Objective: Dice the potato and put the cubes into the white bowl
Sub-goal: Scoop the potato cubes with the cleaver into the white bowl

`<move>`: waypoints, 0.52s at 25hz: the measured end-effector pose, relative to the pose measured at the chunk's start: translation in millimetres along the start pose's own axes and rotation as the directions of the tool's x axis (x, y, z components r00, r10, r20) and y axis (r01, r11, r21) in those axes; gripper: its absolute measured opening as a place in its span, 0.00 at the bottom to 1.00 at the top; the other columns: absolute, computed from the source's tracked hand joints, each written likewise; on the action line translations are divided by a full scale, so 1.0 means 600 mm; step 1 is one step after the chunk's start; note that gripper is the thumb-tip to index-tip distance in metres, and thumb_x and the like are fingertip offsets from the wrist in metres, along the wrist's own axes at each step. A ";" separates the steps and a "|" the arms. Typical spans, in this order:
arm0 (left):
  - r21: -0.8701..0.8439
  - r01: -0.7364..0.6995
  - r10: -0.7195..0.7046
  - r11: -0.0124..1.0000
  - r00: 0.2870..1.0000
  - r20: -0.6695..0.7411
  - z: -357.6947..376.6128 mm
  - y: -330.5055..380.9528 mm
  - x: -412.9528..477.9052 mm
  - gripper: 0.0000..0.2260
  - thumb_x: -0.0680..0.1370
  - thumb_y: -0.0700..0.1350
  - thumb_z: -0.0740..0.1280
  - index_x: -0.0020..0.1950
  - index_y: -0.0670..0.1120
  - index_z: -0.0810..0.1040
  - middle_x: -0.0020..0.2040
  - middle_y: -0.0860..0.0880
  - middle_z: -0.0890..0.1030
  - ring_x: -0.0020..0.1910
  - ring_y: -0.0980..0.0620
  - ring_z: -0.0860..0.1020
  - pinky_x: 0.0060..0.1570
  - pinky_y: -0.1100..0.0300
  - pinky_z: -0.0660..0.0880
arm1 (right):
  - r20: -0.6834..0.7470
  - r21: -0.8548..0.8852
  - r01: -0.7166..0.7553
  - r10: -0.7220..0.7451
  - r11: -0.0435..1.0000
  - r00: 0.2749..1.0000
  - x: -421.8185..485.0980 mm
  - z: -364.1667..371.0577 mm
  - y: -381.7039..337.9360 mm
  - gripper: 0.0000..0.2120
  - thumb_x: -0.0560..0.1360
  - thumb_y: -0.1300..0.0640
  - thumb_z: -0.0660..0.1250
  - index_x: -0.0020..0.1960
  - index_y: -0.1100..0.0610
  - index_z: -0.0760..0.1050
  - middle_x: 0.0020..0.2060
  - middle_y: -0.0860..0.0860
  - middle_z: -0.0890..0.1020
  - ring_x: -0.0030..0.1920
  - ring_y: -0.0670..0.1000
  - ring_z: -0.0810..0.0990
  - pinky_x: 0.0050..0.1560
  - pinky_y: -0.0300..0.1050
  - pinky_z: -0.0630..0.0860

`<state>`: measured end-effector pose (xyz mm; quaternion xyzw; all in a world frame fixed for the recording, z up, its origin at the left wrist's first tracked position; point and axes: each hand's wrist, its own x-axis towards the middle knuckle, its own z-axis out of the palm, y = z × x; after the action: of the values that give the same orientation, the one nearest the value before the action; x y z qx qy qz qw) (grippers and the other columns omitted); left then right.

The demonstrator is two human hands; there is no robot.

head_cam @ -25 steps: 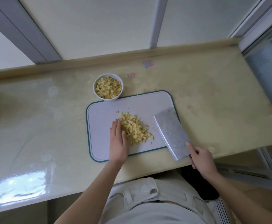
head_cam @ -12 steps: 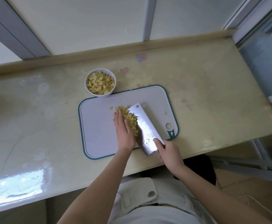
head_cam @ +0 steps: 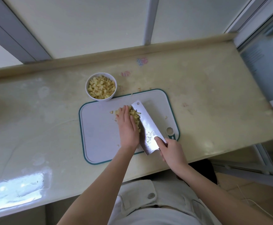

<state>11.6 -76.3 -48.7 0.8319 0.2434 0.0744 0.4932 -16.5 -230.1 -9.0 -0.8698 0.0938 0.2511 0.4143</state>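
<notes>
I am watching my left hand [head_cam: 126, 125] lying flat, fingers straight and together, pressing against the left side of the pile of potato cubes [head_cam: 135, 115] in the middle of the cutting board [head_cam: 100, 132]. My right hand [head_cam: 171, 151] is gripping the cleaver [head_cam: 147, 125] by its handle, fingers curled round it and one fingertip resting on the flat of the blade. The blade is leaning against the right side of the pile, so the cubes are sitting squeezed between hand and steel. The white bowl [head_cam: 98, 99] is sitting on the tabletop [head_cam: 205, 103] at the board's far left edge, already holding diced potato [head_cam: 101, 88]. A stray cube [head_cam: 111, 112] is lying just left of the pile.
</notes>
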 end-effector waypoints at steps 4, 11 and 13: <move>-0.002 -0.038 0.038 0.999 0.999 0.007 0.001 0.018 0.012 0.19 0.83 0.43 0.49 0.74 0.43 0.60 0.75 0.47 0.60 0.76 0.52 0.51 0.68 0.74 0.36 | -0.017 0.050 -0.007 0.008 0.999 1.000 0.004 -0.012 -0.012 0.23 0.78 0.47 0.63 0.30 0.57 0.63 0.20 0.49 0.70 0.20 0.48 0.68 0.29 0.42 0.67; -0.050 -0.097 0.095 0.994 0.994 -0.053 -0.022 0.056 0.056 0.18 0.83 0.43 0.50 0.73 0.42 0.63 0.74 0.46 0.63 0.75 0.51 0.56 0.75 0.56 0.50 | -0.040 0.126 0.039 -0.034 0.991 0.999 0.026 -0.018 -0.065 0.24 0.78 0.48 0.64 0.27 0.57 0.63 0.21 0.53 0.71 0.20 0.50 0.67 0.29 0.44 0.68; -0.052 -0.122 0.117 0.991 0.990 -0.083 -0.038 0.062 0.082 0.18 0.83 0.43 0.50 0.73 0.42 0.64 0.73 0.45 0.64 0.74 0.50 0.58 0.74 0.52 0.54 | -0.042 0.132 0.062 -0.057 0.989 0.997 0.038 -0.012 -0.093 0.24 0.78 0.48 0.64 0.27 0.57 0.64 0.21 0.52 0.71 0.20 0.49 0.68 0.29 0.44 0.68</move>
<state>58.6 -49.8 -10.9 0.8269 0.2103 0.1439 0.5013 26.0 -198.9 20.6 -0.8471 0.0923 0.2152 0.4770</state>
